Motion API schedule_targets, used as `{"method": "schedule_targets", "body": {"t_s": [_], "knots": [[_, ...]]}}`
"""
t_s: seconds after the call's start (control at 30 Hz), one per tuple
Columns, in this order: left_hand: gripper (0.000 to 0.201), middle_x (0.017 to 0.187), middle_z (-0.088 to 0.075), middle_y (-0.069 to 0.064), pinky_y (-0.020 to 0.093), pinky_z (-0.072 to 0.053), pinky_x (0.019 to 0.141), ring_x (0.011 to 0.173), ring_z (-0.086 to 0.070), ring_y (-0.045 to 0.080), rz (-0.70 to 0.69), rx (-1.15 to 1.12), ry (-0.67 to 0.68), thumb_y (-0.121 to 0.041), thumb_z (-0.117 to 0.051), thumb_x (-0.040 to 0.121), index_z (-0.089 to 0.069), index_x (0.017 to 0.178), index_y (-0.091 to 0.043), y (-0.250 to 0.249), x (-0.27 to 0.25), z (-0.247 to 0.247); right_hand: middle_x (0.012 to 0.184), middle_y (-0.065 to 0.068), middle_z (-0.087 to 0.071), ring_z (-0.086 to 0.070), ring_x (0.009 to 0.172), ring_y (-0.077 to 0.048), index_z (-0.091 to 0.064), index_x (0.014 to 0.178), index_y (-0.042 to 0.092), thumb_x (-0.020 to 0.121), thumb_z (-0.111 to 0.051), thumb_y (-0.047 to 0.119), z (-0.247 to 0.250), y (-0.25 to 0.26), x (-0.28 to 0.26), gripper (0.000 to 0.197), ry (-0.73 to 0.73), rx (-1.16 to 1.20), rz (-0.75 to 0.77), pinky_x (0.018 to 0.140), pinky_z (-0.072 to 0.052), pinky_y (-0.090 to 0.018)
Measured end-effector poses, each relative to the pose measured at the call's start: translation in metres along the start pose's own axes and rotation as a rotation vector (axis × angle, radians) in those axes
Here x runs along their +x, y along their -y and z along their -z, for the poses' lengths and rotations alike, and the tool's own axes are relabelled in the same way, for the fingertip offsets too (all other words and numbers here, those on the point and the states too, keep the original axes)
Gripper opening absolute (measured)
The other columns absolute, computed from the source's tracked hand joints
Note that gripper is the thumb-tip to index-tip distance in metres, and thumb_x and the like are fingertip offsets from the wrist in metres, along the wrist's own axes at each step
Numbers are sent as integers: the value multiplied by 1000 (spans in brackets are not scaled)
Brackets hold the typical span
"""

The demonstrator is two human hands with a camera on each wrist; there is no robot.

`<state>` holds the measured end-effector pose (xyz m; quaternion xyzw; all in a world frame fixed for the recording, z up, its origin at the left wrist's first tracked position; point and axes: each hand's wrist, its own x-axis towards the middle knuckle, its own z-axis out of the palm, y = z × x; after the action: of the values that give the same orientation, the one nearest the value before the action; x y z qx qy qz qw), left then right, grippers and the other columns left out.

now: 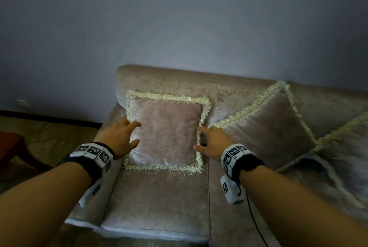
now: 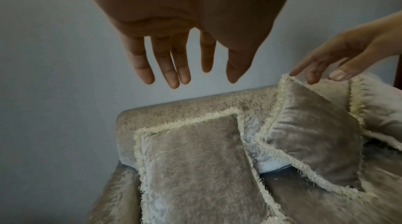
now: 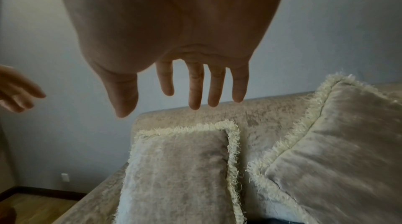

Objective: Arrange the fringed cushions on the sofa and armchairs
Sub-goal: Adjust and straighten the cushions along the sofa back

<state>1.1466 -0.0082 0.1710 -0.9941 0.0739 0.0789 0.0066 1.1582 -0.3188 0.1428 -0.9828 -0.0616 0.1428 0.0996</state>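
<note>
Sofa: pale mauve crushed-velvet, its back against a plain grey-blue wall; the seat cushion at the left end lies bare at the front.
Square cushion: same velvet, cream fringe on all four edges; it stands on the seat at the sofa's left end, leaning back against the backrest, its edges level with the sofa.
Diamond cushion: just to the right of the square one, propped on one corner so that another corner points up above the backrest; its fringe reaches close to the square cushion's right edge.
Third cushion: far right, only partly in the head view, blurred, lying behind the diamond cushion's right corner.
Left hand: at the left edge of the square cushion, fingers straight and spread, gripping nothing (the left wrist view shows them hanging clear of the fabric).
Right hand: at the right edge of the same cushion, fingers extended and apart, holding nothing; whether the fingertips brush the fringe cannot be told.
Wrist bands: dark straps with white blocks of black-and-white markers on both wrists.
Table: dark red wood, one corner showing at the left, well apart from the sofa.
Floor: yellowish, with a dark skirting along the wall.
</note>
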Motion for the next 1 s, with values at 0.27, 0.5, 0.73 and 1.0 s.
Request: {"method": "schedule_targets", "body": {"t_s": [0.27, 0.5, 0.73, 1.0], "knots": [[64, 149, -37, 1, 41, -51, 96, 127, -49, 22, 29, -169, 58, -57, -53, 90, -30, 148, -41, 46, 124, -89, 152, -15, -32, -30, 138, -40, -18, 152, 41, 85, -56, 57, -55, -10, 134, 79, 32, 87, -63, 108, -36, -54], [77, 154, -18, 9, 46, -53, 94, 134, -40, 31, 197, -347, 117, -61, -57, 85, -15, 149, -53, 94, 240, -207, 159, -19, -18, -19, 145, -41, 13, 149, 55, 81, -47, 79, -163, -35, 255, 93, 30, 257, -187, 110, -33, -57], [108, 156, -15, 21, 57, -47, 97, 131, -41, 46, 298, -521, 83, -55, -76, 69, -8, 152, -51, 116, 304, -298, 163, -20, 2, -4, 150, -40, 29, 139, 60, 66, -52, 89, -227, -71, 312, 113, 31, 327, -305, 117, -19, -61], [122, 156, -13, -23, 50, -38, 108, 138, -34, 21, 171, -790, -50, -37, -87, 52, -4, 137, -66, 130, 335, -334, 157, 3, 18, -11, 149, -37, 37, 121, 72, 49, -66, 83, -255, -65, 344, 126, 31, 565, -342, 117, -28, -51]]}}
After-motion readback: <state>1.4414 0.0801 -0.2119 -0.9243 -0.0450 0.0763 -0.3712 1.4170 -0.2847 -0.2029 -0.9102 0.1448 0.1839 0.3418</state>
